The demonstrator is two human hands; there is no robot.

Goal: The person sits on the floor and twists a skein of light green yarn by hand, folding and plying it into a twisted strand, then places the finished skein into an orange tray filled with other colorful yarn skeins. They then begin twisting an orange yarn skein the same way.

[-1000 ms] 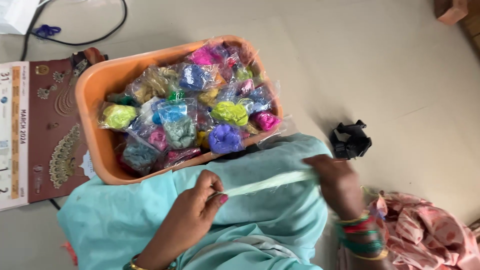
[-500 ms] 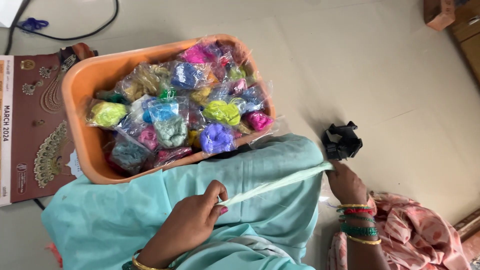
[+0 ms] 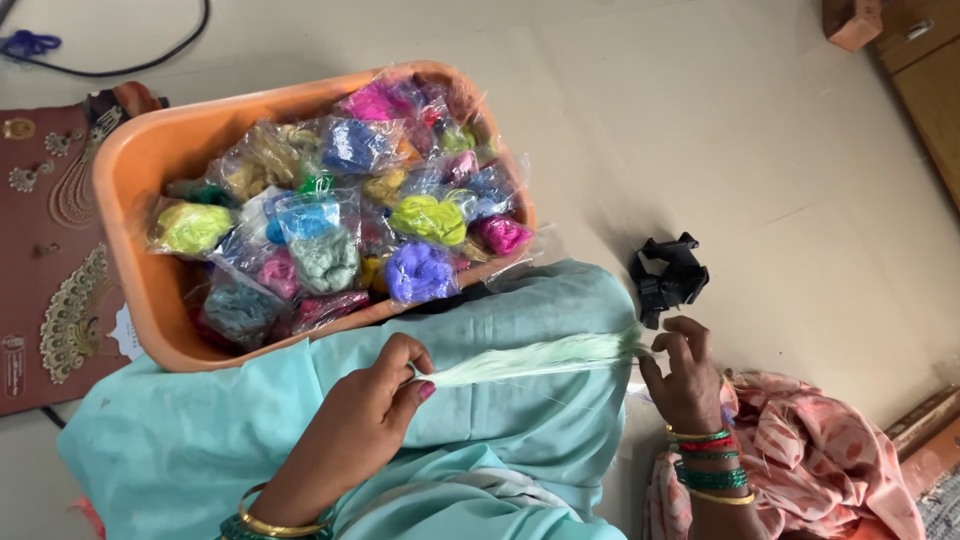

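Pale-green thread bundle (image 3: 530, 358) stretched over lap between hands. Left hand (image 3: 365, 420) fingertips pinch one end; right hand (image 3: 685, 375) fingers clamp other. Likely light, limp, snag-prone; best gripped at ends.

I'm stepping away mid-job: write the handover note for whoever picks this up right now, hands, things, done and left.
Left hand: pinches one end of the pale green thread bundle.
Right hand: fingers grip the bundle's other end, near the black clip on the floor.
Bundle is stretched level across the lap between both hands.
Orange tub ahead of the lap holds many bagged coloured threads.
Done: one bundle out and pulled straight.
Left: apparently whatever follows with this bundle; the bagged threads remain in the tub.
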